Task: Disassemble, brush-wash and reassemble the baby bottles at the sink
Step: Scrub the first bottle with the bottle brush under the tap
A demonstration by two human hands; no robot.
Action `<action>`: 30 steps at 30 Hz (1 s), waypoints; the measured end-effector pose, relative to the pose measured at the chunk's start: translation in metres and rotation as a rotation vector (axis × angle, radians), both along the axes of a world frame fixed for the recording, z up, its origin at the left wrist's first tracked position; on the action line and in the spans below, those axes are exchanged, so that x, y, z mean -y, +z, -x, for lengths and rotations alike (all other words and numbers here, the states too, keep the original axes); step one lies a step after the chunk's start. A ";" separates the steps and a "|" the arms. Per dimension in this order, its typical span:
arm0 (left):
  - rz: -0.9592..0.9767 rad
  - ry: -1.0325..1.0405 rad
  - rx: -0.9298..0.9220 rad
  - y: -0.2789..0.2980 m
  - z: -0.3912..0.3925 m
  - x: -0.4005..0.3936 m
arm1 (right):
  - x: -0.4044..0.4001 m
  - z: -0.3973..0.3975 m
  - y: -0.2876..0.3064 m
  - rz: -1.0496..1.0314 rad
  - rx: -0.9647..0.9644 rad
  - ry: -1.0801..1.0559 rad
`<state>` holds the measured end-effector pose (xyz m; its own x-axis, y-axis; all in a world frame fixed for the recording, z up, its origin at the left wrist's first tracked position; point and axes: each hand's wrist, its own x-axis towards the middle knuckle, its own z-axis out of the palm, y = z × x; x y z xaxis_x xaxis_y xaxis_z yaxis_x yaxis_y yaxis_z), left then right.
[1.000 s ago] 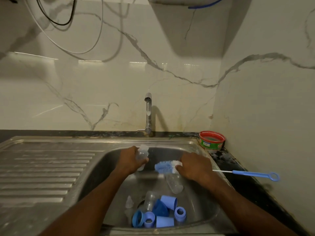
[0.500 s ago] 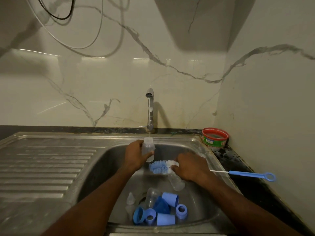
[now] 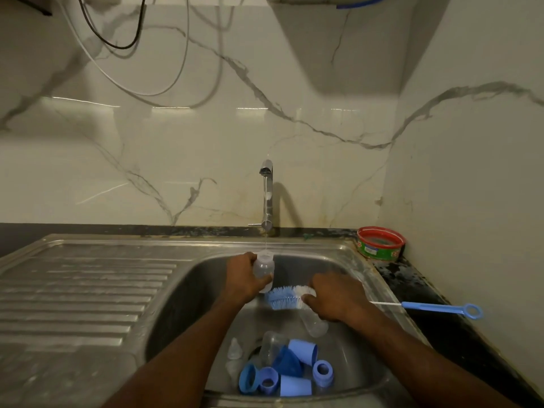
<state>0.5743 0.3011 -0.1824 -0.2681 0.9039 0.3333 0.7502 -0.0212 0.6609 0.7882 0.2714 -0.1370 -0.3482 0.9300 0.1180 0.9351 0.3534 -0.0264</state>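
Note:
My left hand [image 3: 245, 278] grips a clear baby bottle [image 3: 264, 267] upright, its open mouth under a thin stream from the tap [image 3: 267, 195]. My right hand [image 3: 335, 298] is closed around the blue and white bottle brush [image 3: 284, 298], whose bristle head points left toward the bottle and whose blue handle [image 3: 441, 308] sticks out over the counter on the right. Another clear bottle [image 3: 313, 323] lies in the basin just below my right hand. At the front of the sink [image 3: 176, 290] lies a heap of blue caps and collars [image 3: 290, 375], clear teats [image 3: 234, 348] and one more bottle [image 3: 272, 347].
A ribbed steel draining board [image 3: 82, 295] stretches to the left of the basin. A red-rimmed green tub [image 3: 380, 243] sits in the back right corner on the dark counter [image 3: 426, 334]. The marble wall closes in on the right. Cables hang on the wall above.
My left hand has lifted the bottle upright to under the tap's stream. My right hand with the brush has stayed beside it, its head close to the bottle's base.

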 end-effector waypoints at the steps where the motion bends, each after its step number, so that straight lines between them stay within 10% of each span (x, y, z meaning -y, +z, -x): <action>1: -0.005 0.007 0.012 0.001 -0.001 0.000 | 0.000 0.000 0.000 0.002 -0.002 -0.004; 30: -0.154 -0.015 0.043 0.013 0.004 -0.001 | -0.004 0.000 -0.005 0.102 -0.024 -0.009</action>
